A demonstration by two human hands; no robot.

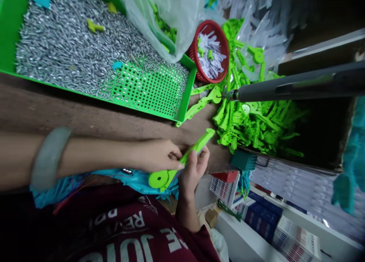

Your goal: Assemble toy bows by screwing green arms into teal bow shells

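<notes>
Left hand [164, 155] pinches, right hand [194, 169] grips 1 green part [200, 142] near the counter [85, 117]'s front edge; pile [256, 121] lies loose.

one camera, worn on the head; sole view. looks forward and steeply down, from above the maroon shirt [125, 226], whose front fills the bottom edge. close range: both forearms run in, one from the left edge, one from below, and the left hand [164, 154] and right hand [194, 168] meet on a green piece [200, 141] near mid-frame. table [76, 110] slants down to the right across the view. green tray [152, 89] lies farther out, upper left; power tool [285, 85] reaches in from the right edge; crates [296, 239] show lower right, farther off.
</notes>
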